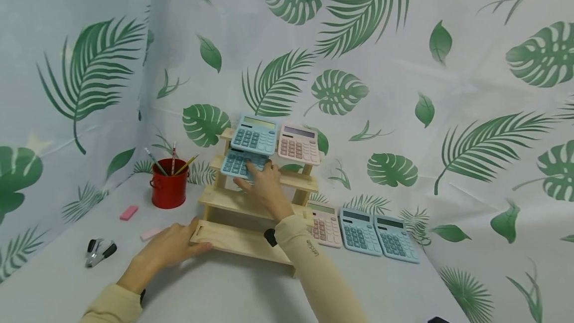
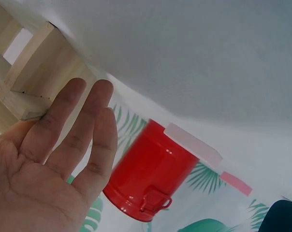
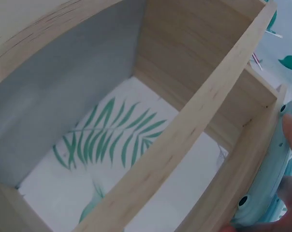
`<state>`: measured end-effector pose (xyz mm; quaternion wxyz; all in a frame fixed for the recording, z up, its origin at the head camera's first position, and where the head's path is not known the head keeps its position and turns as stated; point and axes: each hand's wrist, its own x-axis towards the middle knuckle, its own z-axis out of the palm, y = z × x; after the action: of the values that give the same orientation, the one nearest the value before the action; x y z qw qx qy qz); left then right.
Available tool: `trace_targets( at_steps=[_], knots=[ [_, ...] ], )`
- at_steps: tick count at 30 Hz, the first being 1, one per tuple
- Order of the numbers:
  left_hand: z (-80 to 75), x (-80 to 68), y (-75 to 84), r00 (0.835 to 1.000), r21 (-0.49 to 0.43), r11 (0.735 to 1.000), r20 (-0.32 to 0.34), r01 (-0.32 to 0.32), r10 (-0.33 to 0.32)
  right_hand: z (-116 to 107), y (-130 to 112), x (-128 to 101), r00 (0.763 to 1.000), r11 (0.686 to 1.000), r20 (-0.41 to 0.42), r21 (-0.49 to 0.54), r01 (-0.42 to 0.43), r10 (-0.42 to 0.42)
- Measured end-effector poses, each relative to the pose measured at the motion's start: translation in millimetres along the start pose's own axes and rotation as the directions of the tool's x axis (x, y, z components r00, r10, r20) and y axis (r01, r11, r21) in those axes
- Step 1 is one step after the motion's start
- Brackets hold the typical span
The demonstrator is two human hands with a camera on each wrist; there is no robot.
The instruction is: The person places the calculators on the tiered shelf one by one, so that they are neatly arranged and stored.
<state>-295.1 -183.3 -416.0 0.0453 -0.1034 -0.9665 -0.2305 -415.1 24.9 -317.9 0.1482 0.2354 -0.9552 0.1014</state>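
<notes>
A wooden tiered stand [image 1: 237, 238] stands on the table, several steps high. My right hand [image 1: 266, 188] holds a blue calculator [image 1: 235, 163] at the second step from the top, thumb and fingers at its edges. In the right wrist view, the underside of that blue calculator [image 3: 267, 179] with dark round feet shows beside the wood. Above it, on the top step, sit another blue calculator [image 1: 254, 134] and a pink one [image 1: 298, 143]. My left hand [image 1: 166, 245] rests against the bottom step's left end, its fingers [image 2: 73, 145] extended.
Right of the stand lie a pink calculator [image 1: 326, 226] and two blue calculators [image 1: 360, 233]. At left stand a red pencil bucket [image 1: 169, 188], a pink eraser [image 1: 129, 213], a paler eraser [image 1: 151, 234] and a staple remover [image 1: 99, 252]. Leaf-patterned cloth [image 1: 394, 88] hangs behind.
</notes>
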Motion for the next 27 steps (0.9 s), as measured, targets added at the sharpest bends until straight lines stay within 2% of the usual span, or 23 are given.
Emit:
trace_targets(
  at_steps=[8,12,16,21,27],
  knots=[
    [2.1,0.9,-1.8,1.000,0.012,1.000,-0.008,0.003,-0.002,3,-3,2,0.999,0.998,-0.046,-0.057,-0.013,0.010],
    [1.1,0.6,-1.9,1.000,0.016,1.000,-0.007,0.007,-0.007,3,-1,-2,0.998,0.999,-0.063,-0.039,-0.008,0.005],
    [1.5,1.1,0.1,1.000,0.018,1.000,-0.008,0.003,-0.003,1,8,-15,0.995,1.000,-0.101,-0.025,0.006,-0.008],
    [1.6,1.1,0.7,1.000,0.021,1.000,-0.010,0.006,-0.006,-1,30,-43,0.989,1.000,-0.145,0.014,-0.021,0.023],
    [1.3,0.1,-1.5,1.000,0.007,1.000,-0.012,0.003,-0.003,-6,79,-76,0.966,0.995,-0.239,0.055,-0.089,0.099]
  ],
)
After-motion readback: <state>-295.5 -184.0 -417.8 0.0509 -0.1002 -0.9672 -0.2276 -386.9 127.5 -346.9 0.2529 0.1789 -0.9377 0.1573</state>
